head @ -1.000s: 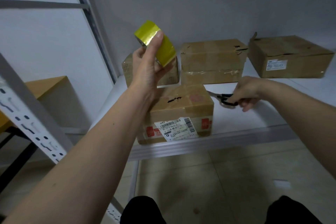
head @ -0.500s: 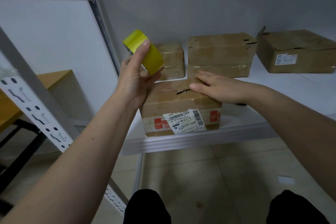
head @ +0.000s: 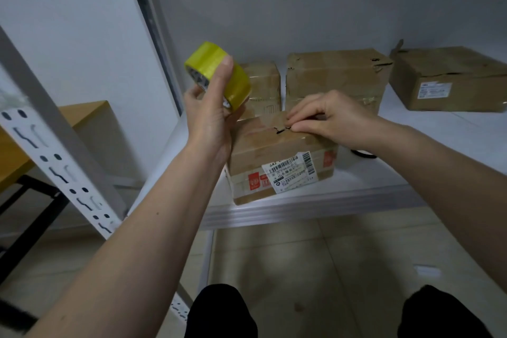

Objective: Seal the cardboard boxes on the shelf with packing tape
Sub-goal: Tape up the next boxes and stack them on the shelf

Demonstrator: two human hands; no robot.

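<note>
Yellow packing-tape roll (head: 218, 75) sits gripped in my left hand (head: 211, 115), raised just left of the labelled brown cardboard box (head: 279, 159); my right hand (head: 326, 118), fingers curled, presses its top seam, which runs left-right.

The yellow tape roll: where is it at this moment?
In the head view, the yellow tape roll is left of centre, held up in the left hand, above and left of the front cardboard box on the shelf.

The right hand (head: 333, 118) hides most of the scissors (head: 363, 153), and the frame's right edge crops the far-right cardboard box (head: 450, 79).
</note>
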